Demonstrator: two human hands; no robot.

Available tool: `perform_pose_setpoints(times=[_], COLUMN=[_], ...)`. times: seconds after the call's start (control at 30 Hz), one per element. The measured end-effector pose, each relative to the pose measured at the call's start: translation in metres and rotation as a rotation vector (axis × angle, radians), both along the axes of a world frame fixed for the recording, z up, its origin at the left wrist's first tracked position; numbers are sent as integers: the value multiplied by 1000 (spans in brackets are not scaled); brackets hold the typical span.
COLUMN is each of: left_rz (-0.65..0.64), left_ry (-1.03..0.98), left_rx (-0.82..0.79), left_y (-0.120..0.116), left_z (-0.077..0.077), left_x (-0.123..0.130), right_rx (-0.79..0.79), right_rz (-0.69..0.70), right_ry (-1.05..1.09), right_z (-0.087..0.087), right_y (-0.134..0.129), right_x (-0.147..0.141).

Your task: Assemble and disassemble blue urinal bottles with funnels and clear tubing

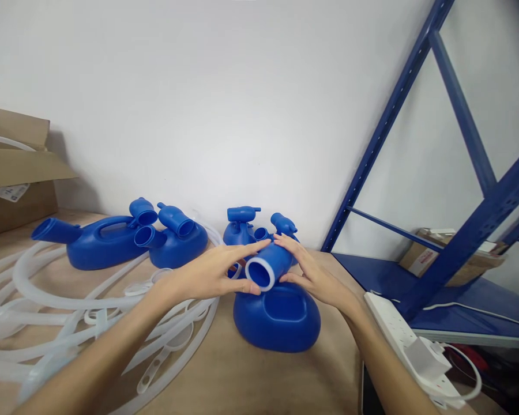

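A blue plastic bottle [277, 324] stands on the wooden table, its handle recess facing me. Above it is a blue tube piece [278, 259] with a pale ring round its open mouth, which points toward me and slightly left. My left hand [225, 268] grips the left side of this piece, thumb near the ring and fingers over the top. My right hand [309, 271] holds its right side, fingers on top and thumb lower. Whether the piece is seated on the bottle cannot be seen behind the hands.
More blue bottles [106, 245] stand at the back left and behind my hands. Clear tubing [38, 288] coils on the left beside a cardboard box [21, 202]. A white power strip [389, 323] and blue shelving [384, 124] are on the right.
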State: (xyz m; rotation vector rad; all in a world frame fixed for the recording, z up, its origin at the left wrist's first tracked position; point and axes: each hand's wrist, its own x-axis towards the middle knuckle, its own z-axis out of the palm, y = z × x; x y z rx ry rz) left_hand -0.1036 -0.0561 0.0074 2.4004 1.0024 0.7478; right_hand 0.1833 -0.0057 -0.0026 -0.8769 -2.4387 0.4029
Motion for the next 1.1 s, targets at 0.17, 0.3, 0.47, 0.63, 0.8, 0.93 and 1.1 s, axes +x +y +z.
perform_pose_setpoints(times=[0.17,0.3,0.47,0.63,0.8,0.93,1.1], left_rz=[40,10,-34,3,103,170,161], left_ry=[34,-42,-40,67,166,183,181], left_rx=[89,103,88,168,283,355,224], left_y=[-10,-16,-10,5,14,12,11], left_z=[5,8,-4,-25,-37,-43,-25], left_x=[10,16,23,26,35,46,23], right_rx=[-113,-211,-354,-599,-585,-485,-443], right_rz=[81,119,98,137,151,77,46], right_ry=[1,-29,-43,118,47,-6,93], right_z=[10,14,0,-24,-29,-29,-32], right_y=[-8,-13,-2,16,22,19,17], right_x=[2,3,3,6,13,11,2])
